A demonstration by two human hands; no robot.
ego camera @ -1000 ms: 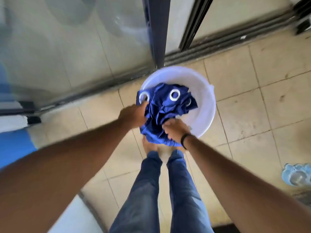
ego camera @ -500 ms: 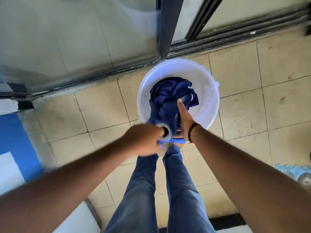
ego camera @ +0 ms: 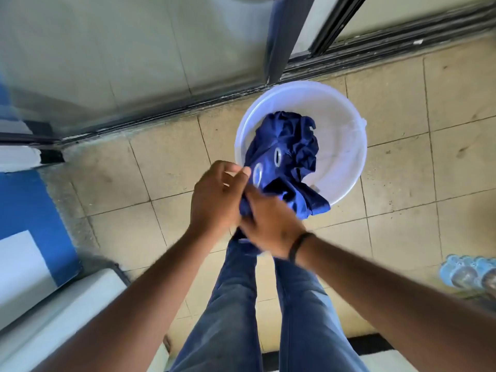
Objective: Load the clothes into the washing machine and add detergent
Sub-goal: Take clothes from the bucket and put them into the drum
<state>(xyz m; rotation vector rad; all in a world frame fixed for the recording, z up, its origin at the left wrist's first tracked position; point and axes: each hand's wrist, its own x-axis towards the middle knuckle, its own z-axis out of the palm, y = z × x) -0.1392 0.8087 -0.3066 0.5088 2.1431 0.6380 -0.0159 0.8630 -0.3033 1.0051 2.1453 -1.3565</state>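
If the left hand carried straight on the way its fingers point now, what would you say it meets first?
Most likely the blue cloth, which the left hand already touches at its fingertips; behind it lies the white bucket. Depth is hard to judge from this view.

Single head view, steeply downward, close above hands [ego camera: 241, 210], floor [ego camera: 402, 116].

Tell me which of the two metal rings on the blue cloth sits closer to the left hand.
The lower-left ring on the blue cloth, just beside the left hand fingertips. The other ring sits up and right, deeper over the white bucket.
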